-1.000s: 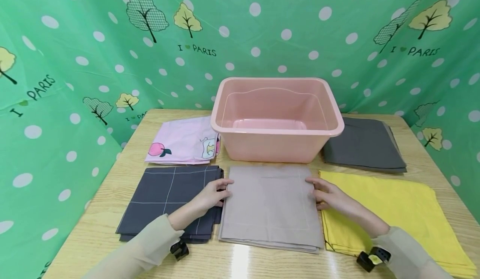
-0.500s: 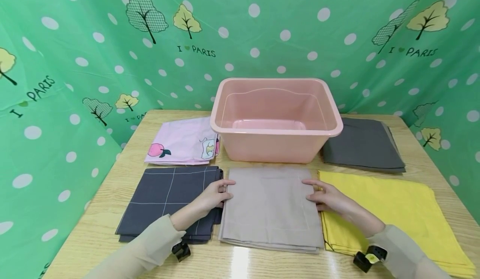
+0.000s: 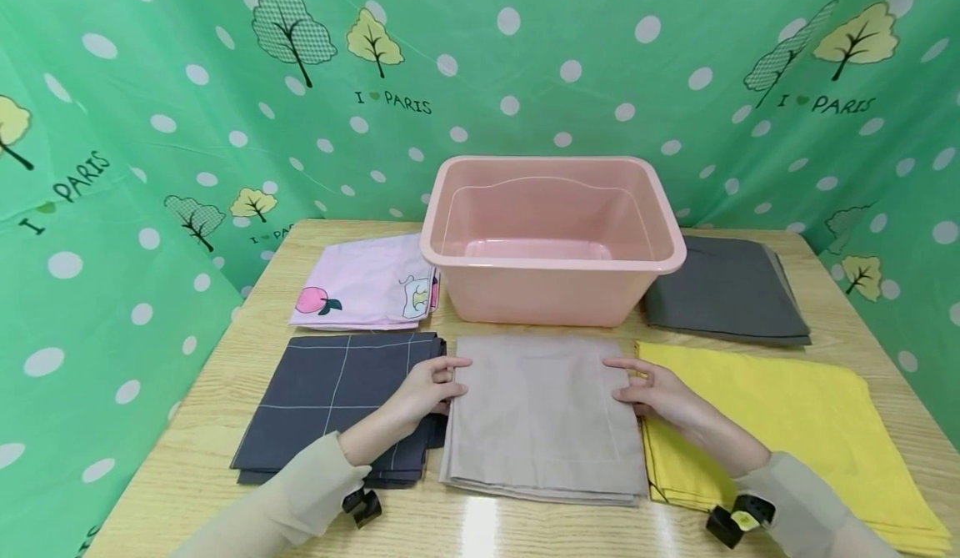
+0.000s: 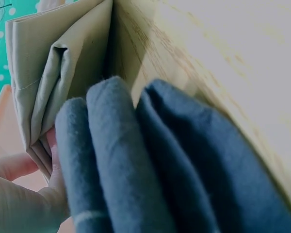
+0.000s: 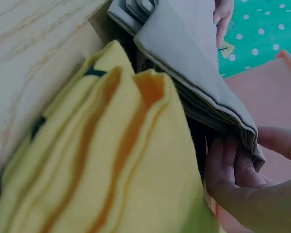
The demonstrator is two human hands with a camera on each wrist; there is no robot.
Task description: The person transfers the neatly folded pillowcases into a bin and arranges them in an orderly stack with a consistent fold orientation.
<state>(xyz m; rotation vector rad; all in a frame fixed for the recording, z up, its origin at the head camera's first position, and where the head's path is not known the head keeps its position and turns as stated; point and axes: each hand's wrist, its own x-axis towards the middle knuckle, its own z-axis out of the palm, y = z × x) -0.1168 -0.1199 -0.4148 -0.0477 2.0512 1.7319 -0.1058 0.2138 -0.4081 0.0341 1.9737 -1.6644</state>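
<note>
A folded light-grey cloth [image 3: 543,416] lies on the table in front of the pink tub. My left hand [image 3: 420,389] pinches its left edge, and my right hand [image 3: 667,393] grips the opposite edge. In the left wrist view, stacked layers of the grey cloth [image 4: 63,63] run down between finger and thumb of the left hand [image 4: 31,196]. The right wrist view has several fingers of the right hand [image 5: 252,191] curled beneath the layered grey cloth [image 5: 184,63], the thumb side above it.
A pink plastic tub [image 3: 540,295] stands behind. Folded cloths surround it: navy checked [image 3: 315,399] at left, yellow [image 3: 787,424] at right, light pink printed [image 3: 367,279] back left, dark grey [image 3: 723,287] back right. A green dotted curtain [image 3: 480,66] hangs behind the wooden table [image 3: 183,433].
Over the last second my right hand has shifted slightly left, its fingertips reaching further over the grey cloth's edge. Since half a second ago the hands have hardly moved.
</note>
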